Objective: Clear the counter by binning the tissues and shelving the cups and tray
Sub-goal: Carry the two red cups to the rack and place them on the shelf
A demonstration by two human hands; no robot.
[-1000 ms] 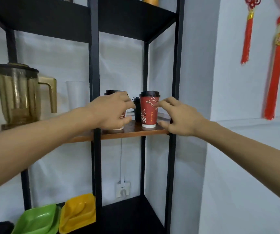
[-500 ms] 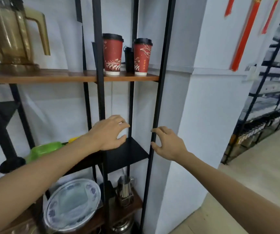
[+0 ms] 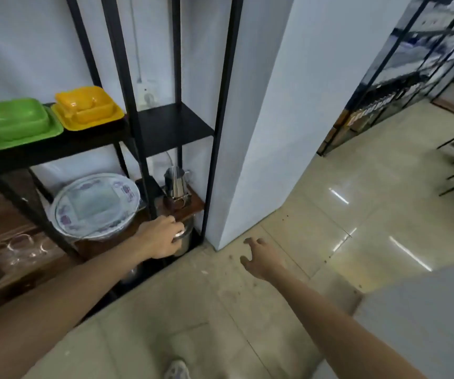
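- The black metal shelving unit stands against the white wall, its right posts right up against a white pillar; everything else sits around that frame.
- The person's left hand is low down at the front of the unit, in line with its middle post, fingers curled over the rim of a shiny metal pot on the bottom level. Whether the hand really clamps the pot or only rests on it, I cannot tell.
- The right hand hangs out over the tiled floor, to the right of the unit's front right post, fingers spread and holding nothing.
- On the black shelf higher up the unit sit a green tray with a green dish stacked in it and, just beside it to the right, a yellow tray with a yellow dish in it. The right bay of that shelf is bare black board.
- One level down, on a wooden shelf, a large round plate with a purple pattern lies wrapped in clear film, and right of the middle post stands a small steel pitcher.
- The middle post and the plate's edge crowd the space just above the left hand.
- Left of the unit, on a lower wooden surface, are some clear glasses, blurred.
- No cups or tissues are in sight from where I stand.
- A grey shoe shows on the floor at the bottom edge, and more black racks line the far side of the room, well apart from the unit.
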